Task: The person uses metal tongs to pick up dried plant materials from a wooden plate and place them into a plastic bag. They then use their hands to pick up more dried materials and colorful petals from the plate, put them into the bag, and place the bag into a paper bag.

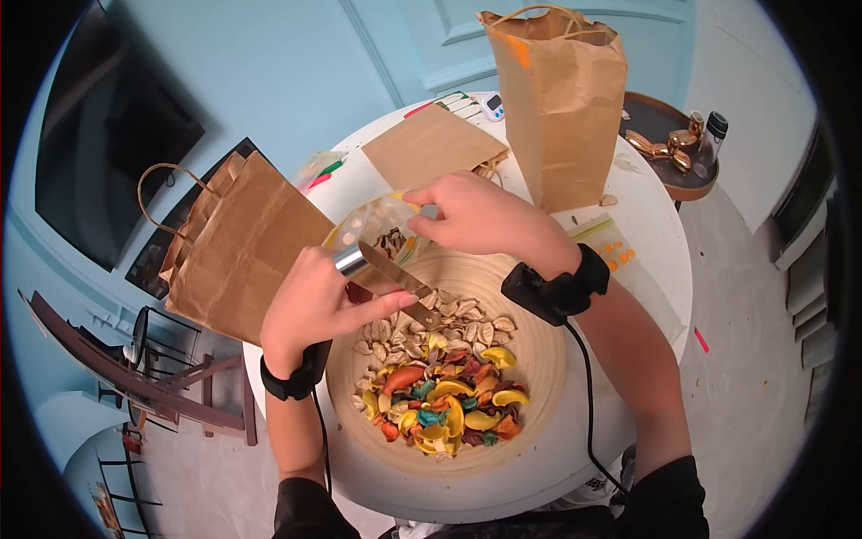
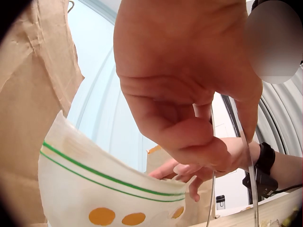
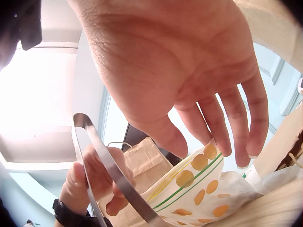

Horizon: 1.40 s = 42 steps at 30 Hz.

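Note:
In the head view my left hand [image 1: 310, 301] grips metal tongs [image 1: 391, 277], whose tips reach down to pale dried petals [image 1: 467, 323] on a round wooden tray [image 1: 543, 377]. Nearer me on this tray lies a heap of coloured potpourri [image 1: 444, 400], red, yellow, orange and teal. My right hand [image 1: 480, 216] holds the rim of a clear zip bag [image 3: 201, 182] with orange dots and a green seal line, thumb and fingers at its edge. The bag stands open behind the tray, with some dark and pale pieces inside. Its lower part is partly hidden by my left hand and the tongs.
Brown paper bags stand at the left [image 1: 247, 247] and back right [image 1: 566, 117] of the white round table [image 1: 660, 242]. A flat paper bag [image 1: 431, 148] lies at the back near a small timer [image 1: 492, 106]. Another dotted zip bag [image 1: 620, 256] lies under my right forearm.

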{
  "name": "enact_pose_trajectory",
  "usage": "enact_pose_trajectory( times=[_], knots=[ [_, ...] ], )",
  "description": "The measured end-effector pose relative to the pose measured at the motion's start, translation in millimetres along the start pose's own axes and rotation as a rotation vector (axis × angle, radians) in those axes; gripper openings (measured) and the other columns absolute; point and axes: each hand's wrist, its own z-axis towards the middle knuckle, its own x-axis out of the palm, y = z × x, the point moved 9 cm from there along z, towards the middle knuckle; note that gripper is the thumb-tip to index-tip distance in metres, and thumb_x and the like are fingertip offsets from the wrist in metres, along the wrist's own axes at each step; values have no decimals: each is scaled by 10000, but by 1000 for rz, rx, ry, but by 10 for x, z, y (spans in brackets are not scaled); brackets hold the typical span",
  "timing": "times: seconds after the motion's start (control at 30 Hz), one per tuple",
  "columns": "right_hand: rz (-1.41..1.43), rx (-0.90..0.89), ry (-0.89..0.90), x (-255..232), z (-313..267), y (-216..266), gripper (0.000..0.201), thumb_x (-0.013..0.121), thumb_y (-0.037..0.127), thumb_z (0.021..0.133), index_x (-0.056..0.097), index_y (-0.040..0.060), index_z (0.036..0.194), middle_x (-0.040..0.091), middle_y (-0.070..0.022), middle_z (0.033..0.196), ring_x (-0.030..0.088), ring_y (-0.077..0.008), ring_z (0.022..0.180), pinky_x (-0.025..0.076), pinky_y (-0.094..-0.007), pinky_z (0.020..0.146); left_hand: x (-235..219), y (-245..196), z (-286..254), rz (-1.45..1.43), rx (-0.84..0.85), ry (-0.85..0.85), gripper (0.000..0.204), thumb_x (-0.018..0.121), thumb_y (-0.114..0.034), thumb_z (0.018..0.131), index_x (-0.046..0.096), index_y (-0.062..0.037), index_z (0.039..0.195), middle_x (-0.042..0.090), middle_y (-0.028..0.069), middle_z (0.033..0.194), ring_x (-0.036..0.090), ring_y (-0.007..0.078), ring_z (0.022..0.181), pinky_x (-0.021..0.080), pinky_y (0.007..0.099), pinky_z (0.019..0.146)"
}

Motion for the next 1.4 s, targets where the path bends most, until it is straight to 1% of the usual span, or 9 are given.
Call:
enact_pose_trajectory(
  times=[0.1,0.2,0.4,0.7,1.0,1.23,1.27,1.33,1.4],
  knots=[
    [-15,-14,-9,23,18,-21,463,653,233,911,687,-73,1257,725,-296,1019,707,-402,1014,545,-444,940,81,109,45,-4,-11,-12,449,889,-297,830,676,23,1064,710,63,756,646,142,584,522,281,554],
    [-11,-30,-22,37,26,-28,467,650,232,907,687,-72,1260,724,-298,1031,706,-405,1020,545,-445,948,160,270,94,-5,-18,-60,457,851,-425,846,732,12,905,654,98,581,676,216,498,525,313,515],
    [-11,6,10,46,15,-25,479,647,233,911,677,-71,1280,723,-300,1034,708,-402,1020,545,-446,953,158,185,121,-143,110,-101,531,862,-386,846,677,31,1118,609,86,581,657,183,498,509,288,500],
    [-27,8,25,73,20,-27,479,648,231,910,677,-75,1278,726,-299,1003,711,-401,1008,543,-448,950,203,268,94,-182,6,14,537,867,-339,848,658,21,1189,643,94,678,587,166,481,506,287,500],
    [-33,2,33,71,21,-18,480,644,231,910,677,-77,1277,721,-308,1038,708,-405,1016,544,-448,951,49,217,21,-303,25,-66,457,877,-252,848,678,-17,1186,708,71,789,644,138,598,525,285,538],
    [-45,11,62,70,20,-9,479,638,229,919,669,-69,1293,721,-304,1031,708,-406,1005,547,-447,946,-333,419,-308,-359,-64,-297,323,897,-197,827,732,25,993,729,45,828,641,73,661,463,215,523],
    [-41,8,52,67,21,-17,478,637,229,921,669,-67,1295,722,-302,1029,709,-405,1002,547,-447,945,-443,469,-401,-394,-207,-334,309,893,-169,827,729,37,988,716,58,809,625,66,621,461,213,522],
    [-32,0,32,71,30,-37,476,637,228,924,668,-63,1299,724,-299,1027,710,-402,997,548,-448,942,-643,547,-546,-421,-159,-534,300,880,-151,838,717,49,992,705,51,796,616,72,593,483,215,532],
    [-30,2,33,68,23,-27,476,638,228,924,667,-60,1302,724,-298,1019,711,-401,991,547,-449,938,-729,546,-543,-322,-160,-524,312,868,-144,853,695,60,1014,694,35,795,640,86,641,521,224,553]
  ],
)
